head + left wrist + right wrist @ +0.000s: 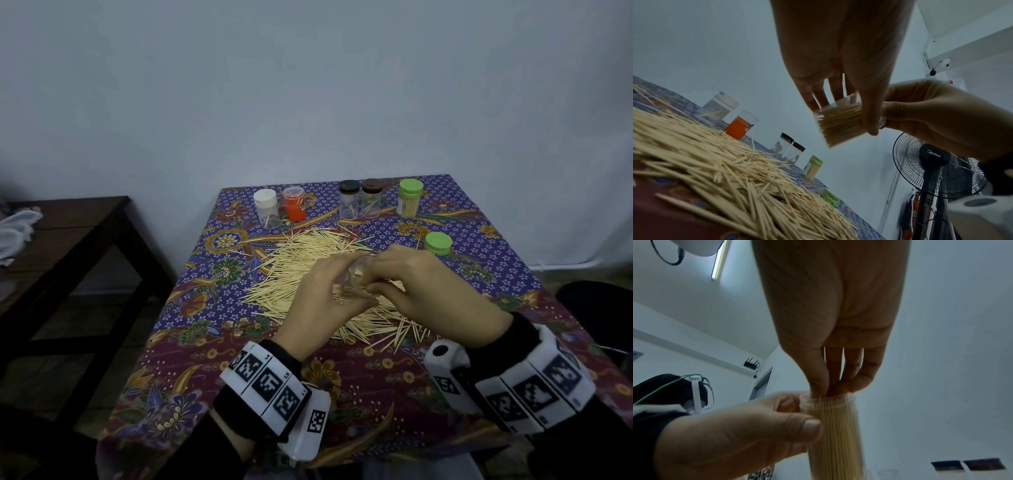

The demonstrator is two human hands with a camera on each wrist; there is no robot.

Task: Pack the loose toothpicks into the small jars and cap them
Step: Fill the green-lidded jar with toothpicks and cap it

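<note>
My left hand (322, 291) grips a clear uncapped jar (352, 277) just above the toothpick pile (308, 260). The jar (840, 125) is packed nearly full of toothpicks and lies tilted, its mouth toward my right hand (421, 281). The right hand's (834, 382) thumb and fingers are bunched together with their tips in the jar's mouth (828, 398), pinching toothpicks there. The left thumb (797, 426) presses the jar's side. A loose green cap (438, 242) sits on the cloth to the right of the hands.
Along the table's far edge stand a white-capped jar (265, 207), an orange jar (294, 204), two dark-capped jars (359, 198) and a green-capped jar full of toothpicks (410, 202). A dark bench (68, 233) stands left. A black fan (933, 162) stands right.
</note>
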